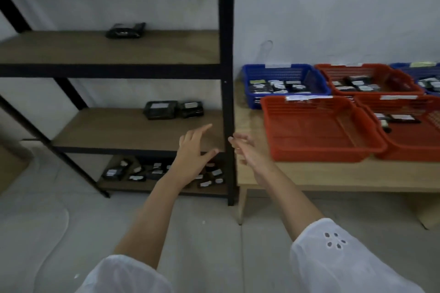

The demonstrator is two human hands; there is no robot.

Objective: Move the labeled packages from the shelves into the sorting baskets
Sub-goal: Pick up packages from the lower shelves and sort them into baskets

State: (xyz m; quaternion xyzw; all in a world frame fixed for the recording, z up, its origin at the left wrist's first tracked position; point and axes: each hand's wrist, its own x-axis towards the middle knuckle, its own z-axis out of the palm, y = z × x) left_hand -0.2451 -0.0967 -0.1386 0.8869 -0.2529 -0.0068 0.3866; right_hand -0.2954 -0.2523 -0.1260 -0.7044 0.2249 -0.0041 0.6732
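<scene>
1. Left hand [195, 150]: fingers spread, empty, over the front edge of the middle shelf [119, 131]. Two packages [160, 110] lie behind it near the wall, well apart from the fingertips.
2. Right hand [247, 153]: fingers loosely bent, empty, just right of the post [228, 102], near the front red basket [319, 150] on the desk [333, 173].
3. The left forearm hides part of the bottom-shelf packages [133, 171]. Labels are too blurred to read. Right fingertips are smeared.

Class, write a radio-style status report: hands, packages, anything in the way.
Both open, empty: left hand before the middle shelf, right hand beside the black post. Two packages at shelf's back, untouched. Nothing blocks them.
</scene>
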